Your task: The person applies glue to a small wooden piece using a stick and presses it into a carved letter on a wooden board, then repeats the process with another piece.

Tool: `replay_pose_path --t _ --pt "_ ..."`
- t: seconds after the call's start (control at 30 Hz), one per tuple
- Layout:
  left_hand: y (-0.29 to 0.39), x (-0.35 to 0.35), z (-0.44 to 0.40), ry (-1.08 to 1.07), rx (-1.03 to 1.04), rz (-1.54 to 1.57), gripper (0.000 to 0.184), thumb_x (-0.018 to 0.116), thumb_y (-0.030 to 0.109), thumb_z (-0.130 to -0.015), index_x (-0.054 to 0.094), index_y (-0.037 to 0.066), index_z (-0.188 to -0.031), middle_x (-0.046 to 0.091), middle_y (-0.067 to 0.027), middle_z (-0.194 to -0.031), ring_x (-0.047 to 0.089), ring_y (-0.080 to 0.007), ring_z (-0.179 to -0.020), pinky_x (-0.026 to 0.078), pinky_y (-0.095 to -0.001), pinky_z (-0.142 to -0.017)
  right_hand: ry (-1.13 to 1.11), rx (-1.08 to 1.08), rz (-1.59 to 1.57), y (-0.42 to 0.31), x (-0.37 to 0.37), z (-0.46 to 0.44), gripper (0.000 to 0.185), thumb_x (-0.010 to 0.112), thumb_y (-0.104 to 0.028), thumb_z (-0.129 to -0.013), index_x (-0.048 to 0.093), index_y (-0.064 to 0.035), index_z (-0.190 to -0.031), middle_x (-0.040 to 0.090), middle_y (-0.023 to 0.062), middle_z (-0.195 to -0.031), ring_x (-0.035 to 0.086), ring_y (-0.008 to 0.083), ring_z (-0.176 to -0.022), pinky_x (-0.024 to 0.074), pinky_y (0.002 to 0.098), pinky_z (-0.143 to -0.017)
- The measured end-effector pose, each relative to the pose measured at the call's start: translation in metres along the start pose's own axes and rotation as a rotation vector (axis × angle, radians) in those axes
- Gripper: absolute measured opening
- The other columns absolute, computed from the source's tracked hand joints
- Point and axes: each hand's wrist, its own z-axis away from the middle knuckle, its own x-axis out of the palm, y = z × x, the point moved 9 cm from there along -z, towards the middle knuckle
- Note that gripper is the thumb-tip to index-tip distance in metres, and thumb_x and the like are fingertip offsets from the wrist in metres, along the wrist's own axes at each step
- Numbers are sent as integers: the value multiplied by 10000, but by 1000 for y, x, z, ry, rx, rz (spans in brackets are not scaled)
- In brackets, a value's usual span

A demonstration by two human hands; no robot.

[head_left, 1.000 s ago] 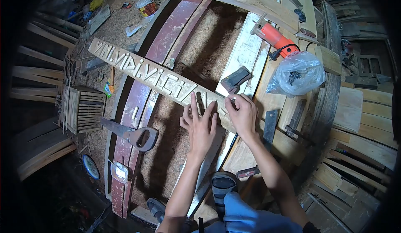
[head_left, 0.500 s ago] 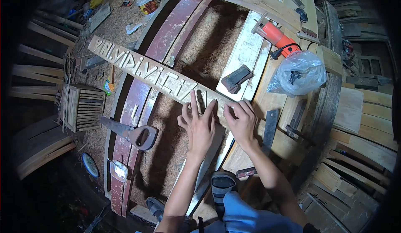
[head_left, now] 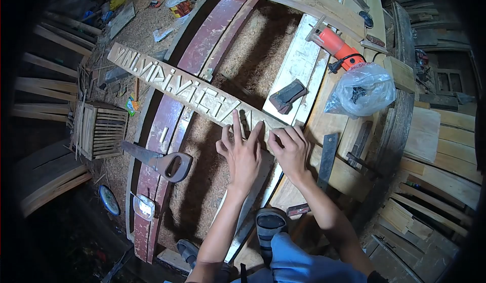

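A long wooden plank (head_left: pixel 167 83) bearing a row of pale wooden letters (head_left: pixel 185 91) slants across the two beams. At its right end my left hand (head_left: pixel 242 159) rests with two fingers stretched apart on the wood beside the last letters, and its other fingers are bent. Just to the right, my right hand (head_left: pixel 292 148) is closed in a pinch, thumb and index finger together at the plank's surface. Anything between those fingertips is hidden or too small to make out.
On the boards to the right are a dark block (head_left: pixel 288 96), a red power tool (head_left: pixel 336 45), a clear plastic bag (head_left: pixel 362 90) and a flat metal blade (head_left: pixel 328 156). A handsaw (head_left: pixel 169 166) and a small container (head_left: pixel 145 207) sit on the maroon beam (head_left: pixel 215 27).
My right hand has shifted very slightly left along the plank, still pinched. My left hand has hardly moved, and the plank stays in place.
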Motion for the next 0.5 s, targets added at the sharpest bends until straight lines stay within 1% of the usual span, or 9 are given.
replay_pose_path --t 0.17,0.23,0.5 --pt "-2 -1 0 -1 -2 28 459 617 121 -929 674 305 -1346 185 -126 -1717 293 -416 -1399 182 -548 -1120 -127 -31 0 -8 7 2 101 770 -136 -816 669 -129 -823 561 31 -776 572 242 -764 496 390 -616" --pt "-1 0 0 -6 29 -4 553 660 105 -872 643 310 -1385 137 -159 -1725 297 -443 -1407 211 -589 -1094 -112 -28 6 -8 6 1 104 771 -138 -815 667 -129 -818 561 31 -773 572 242 -760 497 390 -617" --pt "-1 -1 0 0 32 -27 568 670 99 -851 646 300 -1382 149 -163 -1721 310 -437 -1399 219 -579 -1088 -46 -38 -30 -3 -4 -3 86 767 -111 -810 682 -110 -824 575 52 -765 577 268 -744 493 405 -621"
